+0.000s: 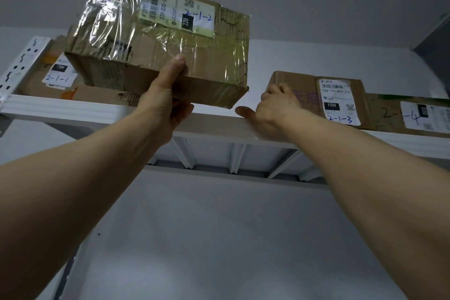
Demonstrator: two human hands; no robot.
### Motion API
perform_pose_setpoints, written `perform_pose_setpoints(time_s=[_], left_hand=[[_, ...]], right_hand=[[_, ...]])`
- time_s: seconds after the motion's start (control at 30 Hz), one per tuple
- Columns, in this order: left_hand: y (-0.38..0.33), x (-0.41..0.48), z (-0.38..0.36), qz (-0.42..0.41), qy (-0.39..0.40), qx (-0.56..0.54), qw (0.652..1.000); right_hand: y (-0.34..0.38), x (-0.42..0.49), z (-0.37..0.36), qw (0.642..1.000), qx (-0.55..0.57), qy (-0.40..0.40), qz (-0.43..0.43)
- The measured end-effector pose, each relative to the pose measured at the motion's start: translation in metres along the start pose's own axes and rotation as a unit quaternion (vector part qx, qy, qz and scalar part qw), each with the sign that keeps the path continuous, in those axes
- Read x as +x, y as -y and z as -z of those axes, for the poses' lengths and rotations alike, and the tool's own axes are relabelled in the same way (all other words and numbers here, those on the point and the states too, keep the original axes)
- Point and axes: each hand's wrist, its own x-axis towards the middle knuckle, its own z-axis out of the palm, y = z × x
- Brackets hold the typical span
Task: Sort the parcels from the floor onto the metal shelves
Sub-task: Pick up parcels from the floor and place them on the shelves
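I look up at the top white metal shelf point(73, 108). My left hand point(168, 95) grips the lower edge of a taped cardboard parcel marked 2-1-2 point(160, 39), held tilted above the shelf's front edge. My right hand point(272, 107) rests against the left end of the parcel marked 2-1-3 point(304, 85) on the shelf, fingers curled on its corner and thumb on the shelf rim. The parcel marked 2-1-1 point(43, 73) lies at the left, partly hidden behind the held parcel.
A parcel marked 2-4 point(389, 114) lies at the right end of the shelf. A perforated white upright point(22, 63) stands at the left. A gap on the shelf shows between 2-1-1 and 2-1-3. Grey wall and ceiling lie behind.
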Motion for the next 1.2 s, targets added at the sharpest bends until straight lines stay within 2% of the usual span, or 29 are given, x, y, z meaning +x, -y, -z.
perform_pose_setpoints(time_s=[0.17, 0.23, 0.27, 0.3, 0.33, 0.37, 0.43, 0.47, 0.5, 0.57, 0.67, 0.77, 0.83, 0.9, 0.97, 1.07, 1.13, 1.2], left_hand=[[0.011, -0.002, -0.012, 0.012, 0.009, 0.006, 1.000], [0.014, -0.003, -0.015, 0.015, 0.006, 0.007, 1.000], [0.015, -0.003, -0.017, 0.016, 0.003, 0.010, 1.000], [0.017, -0.002, -0.018, 0.017, -0.001, 0.013, 1.000], [0.017, -0.002, -0.020, 0.018, -0.003, 0.014, 1.000], [0.018, -0.001, -0.021, 0.019, -0.003, 0.013, 1.000], [0.020, -0.001, -0.023, 0.025, -0.002, 0.006, 1.000], [0.020, -0.002, -0.025, 0.029, -0.002, 0.002, 1.000], [0.021, -0.003, -0.027, 0.033, -0.003, -0.001, 0.999], [0.023, -0.005, -0.031, 0.036, 0.001, 0.001, 0.999], [0.026, -0.005, -0.037, 0.040, 0.018, 0.013, 0.999], [0.027, -0.004, -0.043, 0.049, 0.049, 0.024, 0.997], [0.027, -0.005, -0.045, 0.057, 0.072, 0.021, 0.995], [0.027, -0.007, -0.047, 0.061, 0.063, 0.025, 0.996], [0.025, -0.006, -0.045, 0.052, -0.020, 0.050, 0.997], [0.017, 0.000, -0.025, -0.014, -0.222, 0.102, 0.970], [0.008, 0.005, -0.007, -0.077, -0.269, 0.118, 0.953], [0.000, 0.009, 0.008, -0.097, -0.252, 0.099, 0.958]], right_hand=[[-0.012, -0.001, -0.006, 1.000, 0.015, 0.015, -0.015], [-0.017, 0.000, -0.012, 0.996, 0.086, -0.008, -0.030], [-0.020, 0.000, -0.014, 0.985, 0.164, -0.037, -0.042], [-0.022, -0.001, -0.015, 0.960, 0.264, -0.075, -0.057], [-0.022, -0.001, -0.014, 0.920, 0.368, -0.118, -0.071], [-0.022, -0.001, -0.012, 0.864, 0.472, -0.152, -0.090], [-0.015, -0.004, -0.003, 0.738, 0.648, -0.144, -0.120], [-0.011, -0.006, 0.000, 0.692, 0.703, -0.111, -0.119], [-0.008, -0.007, 0.000, 0.664, 0.736, -0.076, -0.107], [-0.004, -0.008, -0.002, 0.642, 0.761, -0.044, -0.086], [-0.006, -0.003, -0.004, 0.612, 0.785, -0.051, -0.079], [-0.009, 0.001, -0.001, 0.551, 0.827, -0.041, -0.101], [-0.011, 0.001, 0.000, 0.534, 0.834, -0.075, -0.118], [-0.015, 0.000, -0.002, 0.523, 0.836, -0.098, -0.134], [-0.016, 0.000, -0.005, 0.522, 0.835, -0.100, -0.141], [-0.014, 0.000, -0.005, 0.532, 0.828, -0.101, -0.146], [-0.009, -0.001, 0.001, 0.537, 0.825, -0.098, -0.144], [-0.004, 0.000, 0.008, 0.545, 0.819, -0.096, -0.148]])
